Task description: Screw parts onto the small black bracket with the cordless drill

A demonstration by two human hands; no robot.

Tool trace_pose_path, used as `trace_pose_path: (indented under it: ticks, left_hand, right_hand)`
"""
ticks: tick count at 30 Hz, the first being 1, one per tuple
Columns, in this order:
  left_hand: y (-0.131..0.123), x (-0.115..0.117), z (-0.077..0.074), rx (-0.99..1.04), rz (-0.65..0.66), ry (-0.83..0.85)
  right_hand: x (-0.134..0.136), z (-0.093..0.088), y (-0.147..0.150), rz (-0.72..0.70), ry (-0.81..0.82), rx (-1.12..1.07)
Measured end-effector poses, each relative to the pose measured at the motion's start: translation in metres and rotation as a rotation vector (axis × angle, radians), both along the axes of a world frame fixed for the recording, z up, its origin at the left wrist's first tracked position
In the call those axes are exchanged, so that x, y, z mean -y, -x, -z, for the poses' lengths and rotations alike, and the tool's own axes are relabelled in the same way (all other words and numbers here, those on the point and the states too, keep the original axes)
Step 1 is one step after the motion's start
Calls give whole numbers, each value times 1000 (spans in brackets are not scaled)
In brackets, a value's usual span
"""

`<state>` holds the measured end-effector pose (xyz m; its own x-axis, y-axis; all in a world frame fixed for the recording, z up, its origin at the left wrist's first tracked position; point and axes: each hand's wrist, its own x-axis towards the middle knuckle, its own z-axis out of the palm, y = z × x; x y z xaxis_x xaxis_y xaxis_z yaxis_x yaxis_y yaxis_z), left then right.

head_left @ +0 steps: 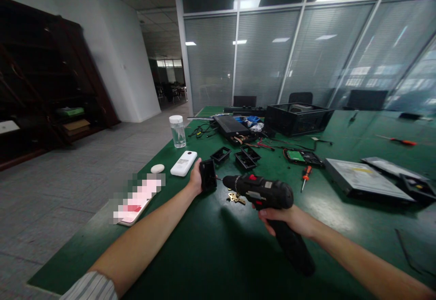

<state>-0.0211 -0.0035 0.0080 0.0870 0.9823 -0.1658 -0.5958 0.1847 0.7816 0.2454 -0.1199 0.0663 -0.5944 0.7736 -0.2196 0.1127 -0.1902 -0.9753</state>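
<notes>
My left hand is closed round a small black plastic box part, holding it upright on the green table. My right hand grips the handle of a black cordless screwdriver. The tool's tip points left and meets the side of the black part. A few small brass-coloured metal pieces lie on the table just below the tool's nose.
Two more black box parts lie behind. Further off are a white remote, a water bottle, a small red screwdriver, a circuit board, a black crate, a flat drive and a phone.
</notes>
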Motion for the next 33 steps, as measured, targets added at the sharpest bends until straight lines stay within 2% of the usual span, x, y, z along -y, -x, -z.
trace_pose_path:
  ticks: [4, 9, 14, 22, 33]
  left_hand:
    - [-2, 1, 0, -18, -14, -12]
    - [-6, 2, -2, 20, -23, 3]
    - [-9, 2, -4, 76, -32, -27]
    - [-9, -1, -4, 74, 12, -30]
    - [-6, -3, -7, 83, 30, 16]
  right_hand:
    - [3, -4, -1, -53, 17, -19]
    - [7, -15, 0, -106, -69, -76]
    - [7, -12, 0, -186, -122, -59]
    - [3, -2, 1, -88, -86, -83]
    - [4, -1, 1, -59, -115, -84]
